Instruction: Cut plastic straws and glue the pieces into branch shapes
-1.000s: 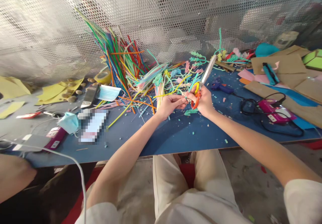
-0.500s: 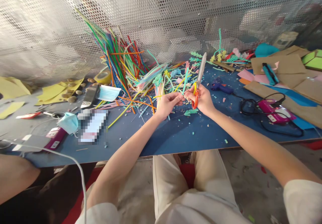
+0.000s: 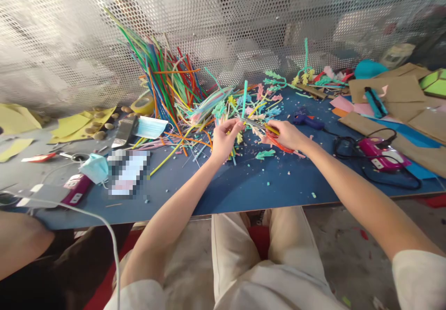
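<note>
Between its thumb and fingers, my left hand (image 3: 225, 138) pinches a mint-green pipe cleaner (image 3: 245, 97) that stands upright. My right hand (image 3: 285, 135) grips scissors (image 3: 277, 144) with orange and yellow handles. Their blades point left and reach the pipe cleaner just by my left fingertips. Behind both hands lie cut pipe cleaner pieces in pink, blue and yellow. A small mint-green leaf shape (image 3: 265, 154) rests on the blue table (image 3: 240, 187) below the scissors.
A large bundle of coloured pipe cleaners (image 3: 163, 82) leans on the mesh panel. A blue glue gun (image 3: 308, 120), a magenta power strip (image 3: 383, 154) and brown card (image 3: 386, 89) lie right. Left are masks (image 3: 150, 127), a phone (image 3: 128, 173) and another person's arm (image 3: 22, 240).
The scissors have swung from pointing up to pointing left at the pipe cleaner. My right hand has shifted slightly right, and my left hand has moved left and up with the pipe cleaner.
</note>
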`<state>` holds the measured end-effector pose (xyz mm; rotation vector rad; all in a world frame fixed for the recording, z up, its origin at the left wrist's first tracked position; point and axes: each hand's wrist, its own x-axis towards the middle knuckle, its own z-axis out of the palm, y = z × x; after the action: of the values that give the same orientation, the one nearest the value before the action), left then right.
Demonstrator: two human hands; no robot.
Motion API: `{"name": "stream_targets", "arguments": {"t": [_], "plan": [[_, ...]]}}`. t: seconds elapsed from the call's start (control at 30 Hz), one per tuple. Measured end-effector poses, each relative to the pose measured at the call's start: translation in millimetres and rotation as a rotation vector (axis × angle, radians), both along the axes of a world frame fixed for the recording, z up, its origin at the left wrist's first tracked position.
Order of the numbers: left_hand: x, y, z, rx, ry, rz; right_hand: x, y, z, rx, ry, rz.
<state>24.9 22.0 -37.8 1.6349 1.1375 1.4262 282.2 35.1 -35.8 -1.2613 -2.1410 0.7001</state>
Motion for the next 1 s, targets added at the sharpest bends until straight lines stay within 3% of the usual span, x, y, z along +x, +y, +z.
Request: {"name": "stream_targets", "arguments": {"t": [0.13,0.3,0.6,0.83,1.0], "plan": [[-2,-4,4.7,0.035,0.178,0.004,-3,0,-4.0,-0.111,0.042,0.046],[-5,-5,9.5,0.056,0.236,-0.001,-1,1,-1.9,-0.149,0.027,0.097],[-4,-7,13.7,0.044,0.196,-0.021,-1,-1,-6.3,-0.245,0.117,0.150],[-7,-6,12.5,0.022,0.174,-0.045,-1,-4,1.3,-0.217,0.066,0.153],[-6,-7,14.0,0.019,0.170,-0.062,-3,-4,-1.3,-0.226,0.146,0.181]]}}
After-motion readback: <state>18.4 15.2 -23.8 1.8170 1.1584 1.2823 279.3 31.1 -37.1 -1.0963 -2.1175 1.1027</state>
